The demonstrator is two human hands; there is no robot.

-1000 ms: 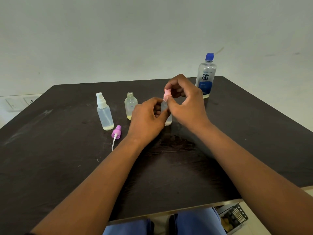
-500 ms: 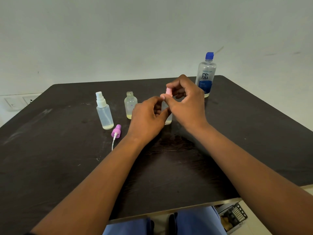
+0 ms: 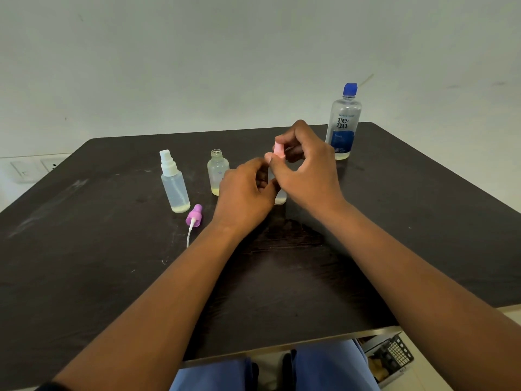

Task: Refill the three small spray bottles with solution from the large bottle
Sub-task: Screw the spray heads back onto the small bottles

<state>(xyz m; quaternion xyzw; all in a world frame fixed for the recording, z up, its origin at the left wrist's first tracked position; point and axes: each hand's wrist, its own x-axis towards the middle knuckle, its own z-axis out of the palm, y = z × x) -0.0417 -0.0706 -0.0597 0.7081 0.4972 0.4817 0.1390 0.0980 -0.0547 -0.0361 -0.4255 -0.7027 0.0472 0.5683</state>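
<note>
— Which step are you doing?
— Your right hand point(image 3: 307, 170) pinches the pink spray cap point(image 3: 278, 149); your left hand point(image 3: 245, 193) grips its small bottle point(image 3: 280, 197) near the table point(image 3: 423, 221) centre. I think you next need the large bottle point(image 3: 342, 122) at the far right corner.

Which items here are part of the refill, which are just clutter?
Job:
- large clear blue-capped bottle
- white-capped spray bottle
- open capless small bottle
- held small bottle
- pink spray cap
- purple spray cap

Clutter:
- wall sockets
- grey crate
</note>
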